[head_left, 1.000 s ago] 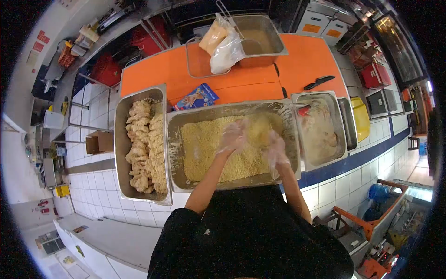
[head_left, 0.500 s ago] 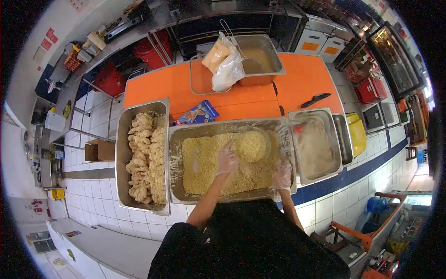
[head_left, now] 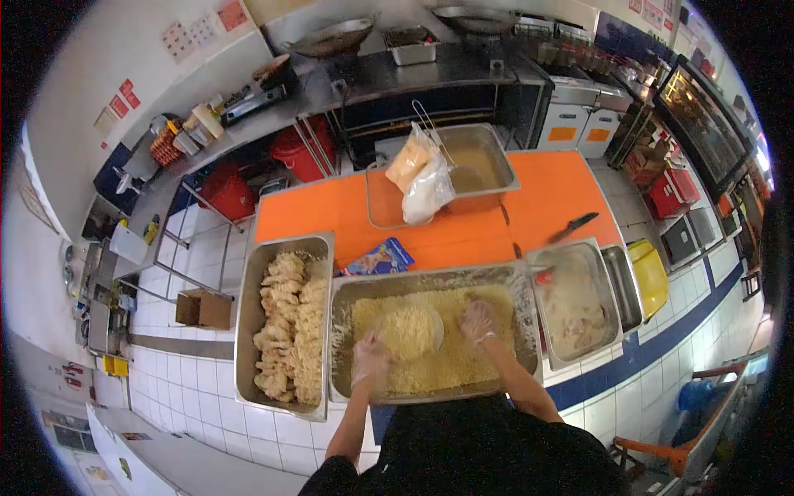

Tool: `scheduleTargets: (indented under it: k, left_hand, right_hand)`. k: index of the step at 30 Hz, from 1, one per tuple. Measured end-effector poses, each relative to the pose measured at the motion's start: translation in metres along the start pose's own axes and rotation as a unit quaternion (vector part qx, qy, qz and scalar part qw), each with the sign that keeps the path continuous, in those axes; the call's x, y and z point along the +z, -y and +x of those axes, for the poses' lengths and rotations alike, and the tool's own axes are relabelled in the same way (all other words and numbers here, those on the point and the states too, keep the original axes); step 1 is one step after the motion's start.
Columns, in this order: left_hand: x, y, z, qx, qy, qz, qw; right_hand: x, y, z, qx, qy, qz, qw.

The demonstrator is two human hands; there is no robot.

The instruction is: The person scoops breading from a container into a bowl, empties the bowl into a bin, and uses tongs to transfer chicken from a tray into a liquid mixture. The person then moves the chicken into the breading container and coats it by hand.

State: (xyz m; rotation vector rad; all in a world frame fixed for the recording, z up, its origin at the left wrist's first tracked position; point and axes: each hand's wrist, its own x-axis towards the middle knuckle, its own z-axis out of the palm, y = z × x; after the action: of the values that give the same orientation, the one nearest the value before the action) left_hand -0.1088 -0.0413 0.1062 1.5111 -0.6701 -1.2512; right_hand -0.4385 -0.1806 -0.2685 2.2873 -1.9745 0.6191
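A wide metal tray [head_left: 434, 275] holds pale yellow crumbs [head_left: 463, 364]. Inside it, a round bowl or sieve [head_left: 411, 332] is heaped with the same crumbs. My left hand [head_left: 370, 359], in a clear glove, grips its left edge. Also gloved, my right hand [head_left: 477, 321] is down at the crumbs right of the round container; its fingers are smeared and partly hidden. Coated pieces [head_left: 285, 331] fill the metal tray [head_left: 246, 331] on the left. Pale pieces lie in cloudy liquid [head_left: 571, 306] in the tray [head_left: 610, 306] on the right.
On the orange table [head_left: 306, 211] are a blue packet [head_left: 380, 258], a black knife [head_left: 573, 227], plastic bags [head_left: 422, 178] and a metal container of liquid [head_left: 475, 165] with a wire-handled tool. A yellow tub [head_left: 648, 273] is at the right, a cardboard box [head_left: 203, 309] at the left.
The view has tilted up. My left hand and the round container have moved left within the crumb tray. My right hand has moved from the tray's right end inward to the crumbs.
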Motion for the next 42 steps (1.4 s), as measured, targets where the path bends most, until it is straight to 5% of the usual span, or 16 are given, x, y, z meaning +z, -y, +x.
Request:
scheduleTargets:
  k: [1, 8, 9, 10, 12, 13, 16, 19, 22, 25, 27, 31, 34, 36, 39, 42]
  left_hand:
    - [-0.011, 0.009, 0.001, -0.065, -0.015, -0.111, 0.992]
    - [-0.048, 0.015, 0.010, -0.132, 0.008, -0.157, 0.979]
    - [-0.086, 0.137, 0.070, 0.189, 0.049, -0.130, 0.972]
    - [-0.076, 0.118, 0.066, 0.195, 0.049, -0.136, 0.970]
    - [-0.041, 0.037, 0.029, -0.150, -0.096, -0.321, 0.930]
    - [-0.010, 0.024, 0.018, 0.096, -0.114, 0.011, 0.989]
    - [-0.035, -0.008, 0.025, -0.084, 0.124, -0.292, 0.944]
    - [-0.010, -0.058, -0.005, -0.114, 0.056, -0.276, 0.953]
    - [-0.022, -0.020, 0.000, -0.086, 0.128, -0.257, 0.954]
    - [-0.016, -0.017, 0.001, -0.083, 0.208, -0.419, 0.880]
    - [0.015, -0.023, -0.007, 0.197, 0.092, -0.063, 0.974]
    - [0.021, 0.005, 0.007, 0.168, 0.046, -0.047, 0.984]
    - [0.000, 0.079, 0.046, 0.239, 0.027, 0.164, 0.957]
    - [-0.025, 0.156, 0.092, 0.239, 0.038, 0.442, 0.864]
    - [0.012, 0.041, -0.002, 0.015, 0.084, -0.338, 0.937]
    - [0.023, -0.045, -0.038, 0.045, 0.282, -0.367, 0.885]
  right_hand:
    - [0.094, -0.020, -0.024, 0.026, -0.114, -0.151, 0.982]
    - [-0.343, 0.204, 0.117, -0.218, 0.386, -0.015, 0.896]
    - [-0.345, 0.211, 0.107, -0.220, 0.313, 0.017, 0.924]
    - [-0.293, 0.205, 0.095, -0.226, 0.338, 0.031, 0.913]
    - [-0.185, 0.191, 0.068, -0.236, 0.389, 0.058, 0.889]
    - [-0.201, 0.188, 0.072, -0.240, 0.385, 0.050, 0.890]
    - [-0.292, 0.186, 0.061, -0.336, 0.191, 0.266, 0.883]
    - [-0.307, 0.170, 0.053, -0.320, 0.442, 0.104, 0.832]
    - [-0.246, 0.123, 0.007, -0.517, 0.204, 0.146, 0.818]
    - [-0.259, 0.130, 0.003, -0.245, 0.575, 0.199, 0.755]
    - [-0.298, 0.148, 0.019, -0.263, 0.544, 0.227, 0.764]
    - [-0.331, 0.176, 0.041, -0.379, 0.536, 0.248, 0.712]
    - [-0.322, 0.188, 0.017, -0.213, 0.396, 0.265, 0.853]
    - [-0.277, 0.185, 0.005, -0.428, 0.349, 0.256, 0.793]
    - [-0.311, 0.205, 0.026, -0.374, 0.480, 0.208, 0.766]
    - [-0.255, 0.182, 0.002, -0.324, 0.522, 0.144, 0.776]
